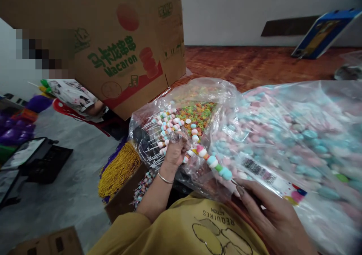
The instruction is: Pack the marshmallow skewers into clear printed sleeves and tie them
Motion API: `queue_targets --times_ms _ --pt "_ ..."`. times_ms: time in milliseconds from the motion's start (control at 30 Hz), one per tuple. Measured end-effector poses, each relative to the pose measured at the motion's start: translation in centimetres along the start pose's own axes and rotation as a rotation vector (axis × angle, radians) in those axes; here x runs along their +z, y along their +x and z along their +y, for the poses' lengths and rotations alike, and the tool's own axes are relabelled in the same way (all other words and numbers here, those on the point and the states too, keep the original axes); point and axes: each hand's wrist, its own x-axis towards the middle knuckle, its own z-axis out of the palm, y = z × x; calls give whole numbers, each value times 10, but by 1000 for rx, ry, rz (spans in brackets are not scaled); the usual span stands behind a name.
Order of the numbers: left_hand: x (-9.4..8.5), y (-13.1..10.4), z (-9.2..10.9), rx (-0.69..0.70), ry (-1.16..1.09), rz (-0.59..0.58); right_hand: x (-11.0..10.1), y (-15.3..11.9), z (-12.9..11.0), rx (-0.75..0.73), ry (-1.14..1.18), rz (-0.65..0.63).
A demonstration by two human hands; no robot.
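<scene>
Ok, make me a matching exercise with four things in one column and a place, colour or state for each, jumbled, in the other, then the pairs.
Things:
1. Bangle
2. Cereal loops
3. Front skewer
4. Bead strands

Matches:
A. Stick pinched by the right hand
B. Mostly gold
C. Around the left wrist
D. Orange, green and yellow

Pairs: 1-C, 2-D, 3-A, 4-B

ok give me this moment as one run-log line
right hand: pinches marshmallow skewer by stick end | left hand: at its other end, grip unclear | beyond: ring cereal | at right: bagged marshmallows
</scene>
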Motion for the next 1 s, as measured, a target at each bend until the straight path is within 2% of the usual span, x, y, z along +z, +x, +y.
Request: queue_targets --times_ms 133,267,367,467,567,700,867,933,1000 --pt "3 0 -5 63 53 -117 5 -5 4 126 174 8" --pt "6 2 -11 162 111 -258 17 -10 10 438 667 4" --pt "8 4 -15 165 124 -287 26 -11 8 674 1056 -68" --pt "12 4 -16 135 142 -263 31 -12 4 724 1191 -62" --pt "20 1 -15 79 172 -187 33 -15 4 668 1130 46" --pt "30 -4 -16 84 187 -113 29 -21 7 556 820 167" --pt "35 -6 -21 97 215 -93 20 -23 4 301 361 328" --pt "36 -6 -22 108 199 -100 17 -23 2 242 297 361" --pt "40 -8 -23 79 161 -162 17 -24 3 209 273 367"
